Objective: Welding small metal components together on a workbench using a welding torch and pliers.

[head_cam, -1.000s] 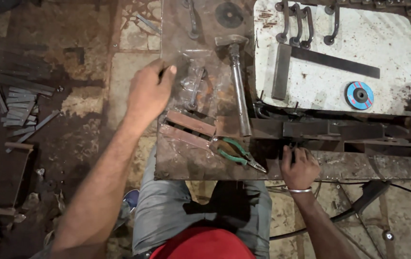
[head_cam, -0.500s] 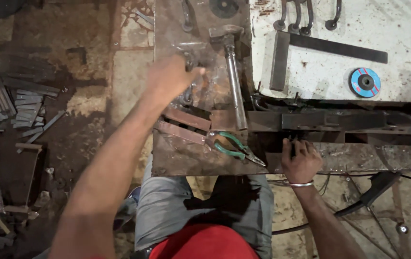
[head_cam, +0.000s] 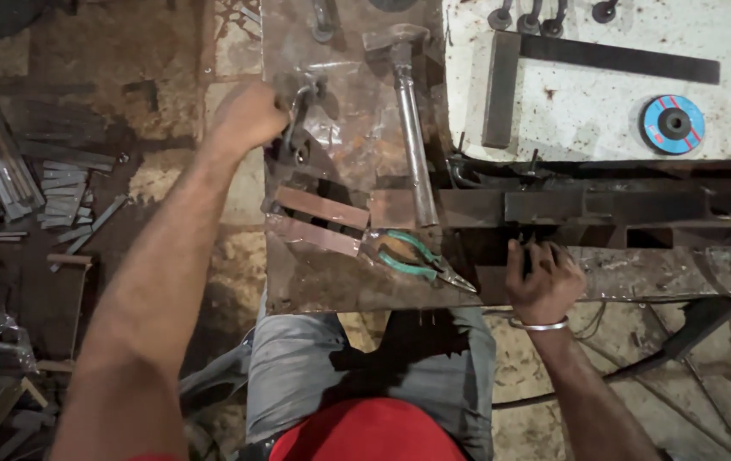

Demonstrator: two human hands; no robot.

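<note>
Your left hand (head_cam: 250, 115) clamped on a curved metal hook (head_cam: 300, 107) at the workbench (head_cam: 331, 282) edge, right hand (head_cam: 540, 277) curled around a dark steel bar (head_cam: 605, 205), green-handled pliers (head_cam: 417, 260) between them.

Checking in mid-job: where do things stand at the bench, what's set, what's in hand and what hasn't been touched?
Set: dark steel bars lie along the bench edge, with the right hand pressed on them. In hand: the left hand grips a small dark metal piece on the rusty plate. Untouched: the hammer, green-handled pliers, two flat strips, steel square and blue grinding disc.
</note>
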